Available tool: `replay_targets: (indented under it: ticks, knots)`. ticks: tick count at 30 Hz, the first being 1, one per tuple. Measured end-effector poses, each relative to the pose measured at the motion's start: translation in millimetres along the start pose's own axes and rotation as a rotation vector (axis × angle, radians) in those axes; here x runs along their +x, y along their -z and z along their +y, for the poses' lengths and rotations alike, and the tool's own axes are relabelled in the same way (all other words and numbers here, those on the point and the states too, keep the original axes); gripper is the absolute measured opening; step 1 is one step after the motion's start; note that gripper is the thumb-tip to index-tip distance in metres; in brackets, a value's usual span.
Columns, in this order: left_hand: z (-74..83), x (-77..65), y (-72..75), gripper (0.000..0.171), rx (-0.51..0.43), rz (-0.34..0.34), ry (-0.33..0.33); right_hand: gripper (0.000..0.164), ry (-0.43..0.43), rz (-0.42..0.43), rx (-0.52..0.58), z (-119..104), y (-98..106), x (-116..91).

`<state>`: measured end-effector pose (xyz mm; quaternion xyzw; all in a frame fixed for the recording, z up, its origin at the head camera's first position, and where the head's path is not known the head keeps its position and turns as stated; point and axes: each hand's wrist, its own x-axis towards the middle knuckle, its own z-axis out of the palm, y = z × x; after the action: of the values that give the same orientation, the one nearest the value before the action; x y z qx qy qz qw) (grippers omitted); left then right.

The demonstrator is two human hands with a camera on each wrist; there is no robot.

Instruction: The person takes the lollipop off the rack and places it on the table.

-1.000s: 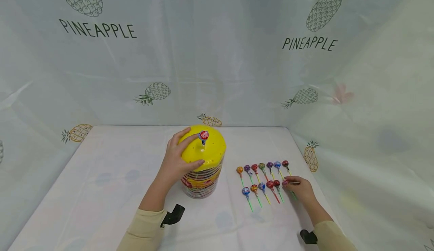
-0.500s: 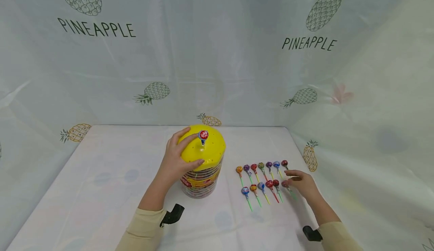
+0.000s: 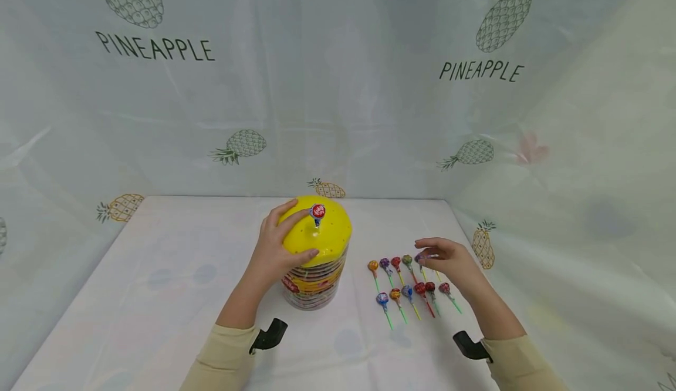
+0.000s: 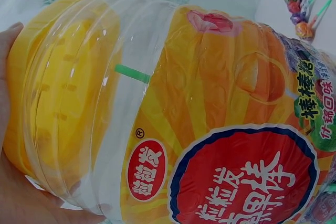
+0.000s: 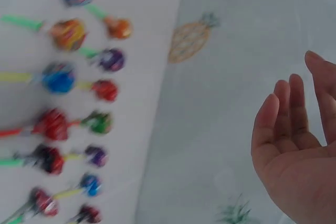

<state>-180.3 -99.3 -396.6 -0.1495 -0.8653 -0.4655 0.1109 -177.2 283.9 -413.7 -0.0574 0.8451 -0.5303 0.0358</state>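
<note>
A clear plastic candy jar [image 3: 317,288] with a yellow lid [image 3: 330,235] stands on the table, its orange label facing the left wrist view. One lollipop [image 3: 317,211] sticks up from the lid's middle. My left hand [image 3: 274,244] grips the lid from the left, thumb at the front and fingers spread over the top. To the jar's right, several wrapped lollipops lie in two rows, among them a blue one [image 3: 382,299] and an orange one [image 3: 373,266]. My right hand [image 3: 451,262] hovers above the right end of the far row, fingers loosely bent, holding nothing, and covers some candies.
A white-covered table [image 3: 200,297] carries everything. Behind it hangs a pale curtain [image 3: 338,86] printed with pineapples. Black wrist straps show at the left sleeve [image 3: 222,356] and the right sleeve [image 3: 520,361].
My right hand has let go of the red-wrapped lollipop at the near row's right end, then lifted and moved up and left. My left hand and the jar stay put.
</note>
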Motion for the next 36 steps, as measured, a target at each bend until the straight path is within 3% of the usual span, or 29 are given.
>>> replay_targets:
  ticks: [5,14,22,36]
  knots:
    - [0.6,-2.1,1.6,0.071,-0.003,-0.001,0.007,0.035,0.094,-0.052,0.104,-30,-18,6]
    - [-3.3,-5.5,0.9,0.072,0.008,0.007,0.012,0.031,0.270,-0.133,0.291,-66,-54,15]
    - [-2.7,-6.7,1.9,0.072,0.001,0.013,0.011,0.029,0.386,-0.141,0.403,-100,-86,20]
    - [0.8,-11.1,6.5,0.072,-0.005,0.010,-0.011,0.022,0.549,-0.173,0.506,-138,-125,35]
